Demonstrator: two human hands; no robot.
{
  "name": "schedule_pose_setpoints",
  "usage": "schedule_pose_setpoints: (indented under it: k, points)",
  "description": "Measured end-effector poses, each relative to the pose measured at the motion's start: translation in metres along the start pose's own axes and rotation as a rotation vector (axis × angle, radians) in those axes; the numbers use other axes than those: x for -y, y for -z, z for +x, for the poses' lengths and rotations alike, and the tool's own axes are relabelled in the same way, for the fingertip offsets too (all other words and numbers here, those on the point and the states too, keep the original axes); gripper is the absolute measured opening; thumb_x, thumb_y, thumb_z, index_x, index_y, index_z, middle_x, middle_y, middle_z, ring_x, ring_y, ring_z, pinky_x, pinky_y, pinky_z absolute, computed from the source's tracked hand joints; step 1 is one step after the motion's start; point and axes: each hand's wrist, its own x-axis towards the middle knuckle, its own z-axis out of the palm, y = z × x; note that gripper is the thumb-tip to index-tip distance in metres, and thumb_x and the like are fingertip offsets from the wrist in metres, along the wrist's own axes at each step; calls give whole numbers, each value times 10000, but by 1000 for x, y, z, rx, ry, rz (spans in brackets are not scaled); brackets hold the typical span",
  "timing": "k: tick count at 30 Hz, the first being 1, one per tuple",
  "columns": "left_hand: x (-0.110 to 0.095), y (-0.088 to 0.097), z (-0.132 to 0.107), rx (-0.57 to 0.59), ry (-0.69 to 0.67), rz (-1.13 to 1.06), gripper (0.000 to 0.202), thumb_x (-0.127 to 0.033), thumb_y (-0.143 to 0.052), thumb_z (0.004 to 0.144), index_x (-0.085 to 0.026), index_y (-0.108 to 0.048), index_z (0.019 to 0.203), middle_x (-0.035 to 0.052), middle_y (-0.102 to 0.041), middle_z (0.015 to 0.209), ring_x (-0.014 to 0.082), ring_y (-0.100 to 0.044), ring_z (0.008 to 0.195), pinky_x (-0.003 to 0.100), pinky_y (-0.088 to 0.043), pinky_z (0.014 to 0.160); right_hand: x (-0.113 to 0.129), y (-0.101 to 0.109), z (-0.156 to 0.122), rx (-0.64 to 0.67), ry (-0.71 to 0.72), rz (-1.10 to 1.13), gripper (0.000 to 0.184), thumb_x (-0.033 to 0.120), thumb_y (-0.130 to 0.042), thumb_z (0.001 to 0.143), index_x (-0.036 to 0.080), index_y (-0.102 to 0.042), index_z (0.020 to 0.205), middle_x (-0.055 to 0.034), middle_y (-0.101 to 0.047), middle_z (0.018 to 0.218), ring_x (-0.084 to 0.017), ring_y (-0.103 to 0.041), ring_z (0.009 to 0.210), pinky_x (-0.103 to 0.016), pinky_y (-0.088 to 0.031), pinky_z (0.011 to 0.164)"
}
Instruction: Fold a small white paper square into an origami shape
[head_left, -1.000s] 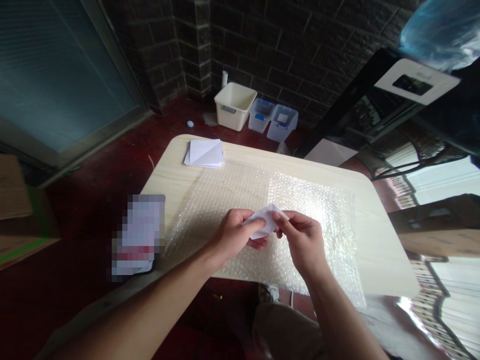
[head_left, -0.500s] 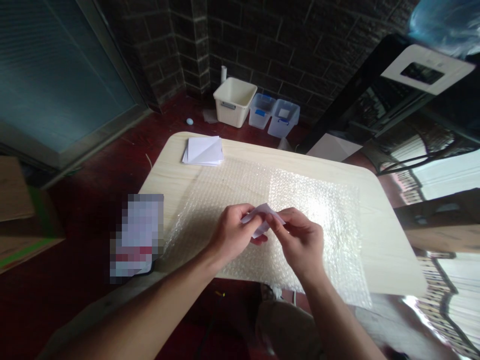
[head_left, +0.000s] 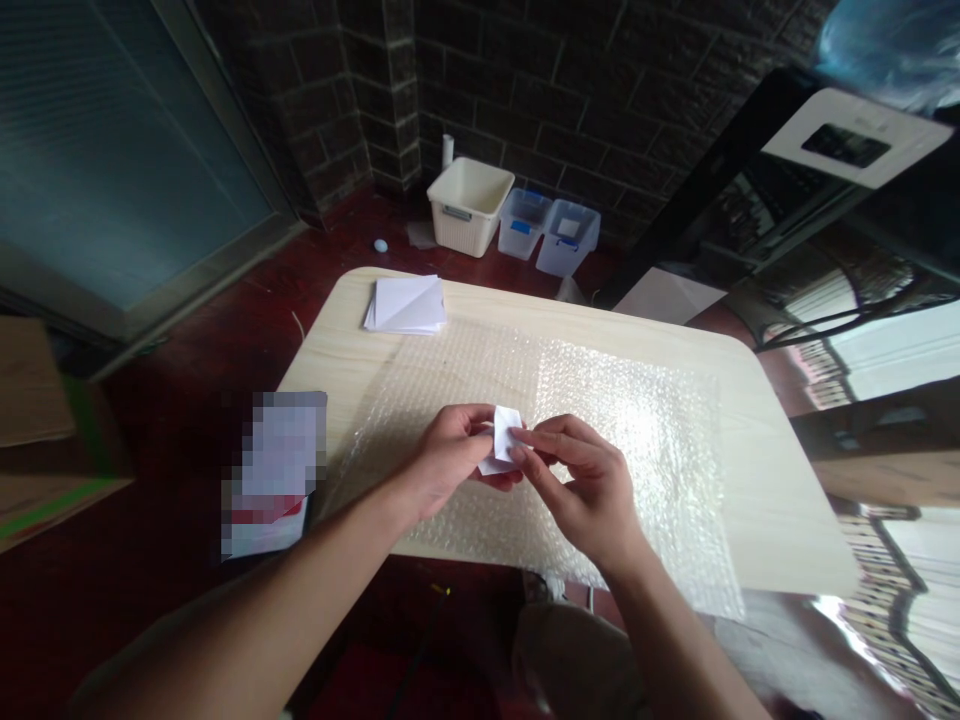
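A small piece of folded white paper (head_left: 506, 430) is held over bubble wrap (head_left: 472, 375) on the table (head_left: 780, 480). The left hand (head_left: 450, 455) grips it; the right hand's (head_left: 585, 475) thumb and forefinger seem to pinch its near edge, though the layers are unclear. Folding appears underway; it calls for even pressure. Beyond lies a paper stack (head_left: 407, 305). No writing is legible.

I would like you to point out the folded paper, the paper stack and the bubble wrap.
Folded paper (head_left: 505, 434), head view: its bright flap.
Paper stack (head_left: 405, 302), head view: its top sheet.
Bubble wrap (head_left: 555, 383), head view: its bare far part.
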Motion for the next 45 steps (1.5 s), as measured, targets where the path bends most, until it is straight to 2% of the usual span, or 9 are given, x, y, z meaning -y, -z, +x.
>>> schedule_pose_setpoints:
  k: [5,7,9,12,17,22,26,36,45]
  points:
    - [2,1,2,6,-78,21,266,-285,-906,716,-147,-771,899,46,-762,797,143,-694,616,241,-560,553,-2,4,-1,20,4,46,352,280,-855,876,263,-808,1225,-68,-750,1041,-165,-708,740,-331,-600,651]
    - [2,1,3,24,-125,35,267,-332,-898,757,-144,-781,907,54,-770,789,139,-689,634,232,-533,571,-2,5,0,7,-34,76,308,309,-855,879,257,-819,1180,-61,-760,996,-167,-693,733,-327,-582,648]
    - [2,0,3,58,-135,50,279,-355,-884,786,-144,-792,944,74,-794,827,153,-711,681,240,-528,616,-4,6,1,-26,-135,152,136,344,-789,942,229,-843,990,-42,-741,836,-159,-651,690,-309,-533,622]
    - [1,-1,1,69,-129,49,260,-389,-846,828,-154,-789,924,72,-797,834,165,-715,702,251,-517,635,-9,5,3,-49,-325,343,331,401,-729,988,190,-779,739,-17,-646,643,-142,-570,626,-290,-457,590]
    - [3,-1,1,48,-190,62,246,-382,-834,822,-144,-772,822,43,-751,765,150,-673,665,254,-507,632,-15,1,6,-43,-477,479,279,429,-818,906,176,-743,817,-6,-653,674,-124,-547,597,-264,-431,554]
    - [10,-3,4,-80,-351,111,209,-348,-826,836,-146,-780,804,45,-759,770,150,-670,688,256,-501,658,-10,-4,5,-334,-366,197,286,379,-926,767,211,-719,873,-25,-752,775,-163,-670,643,-277,-527,561]
    - [13,-7,3,-104,-400,122,190,-349,-799,875,-160,-801,855,63,-799,855,182,-721,776,281,-544,735,-5,-6,2,-318,-278,-45,202,401,-836,853,215,-833,932,-76,-820,884,-212,-741,712,-350,-613,639]
    - [13,-20,-4,26,-330,-21,189,-262,-755,890,-134,-796,1024,102,-810,1046,227,-751,993,324,-553,936,-9,-6,0,-304,-253,-111,295,438,-840,854,210,-862,1039,-106,-845,1067,-294,-798,942,-458,-652,869]
    - [20,-20,-5,77,-371,-134,228,-265,-617,971,-141,-807,941,90,-782,983,221,-713,964,332,-561,902,-7,-6,-1,-232,-194,-171,332,436,-847,859,249,-839,1133,-92,-824,1170,-296,-794,1023,-446,-648,897]
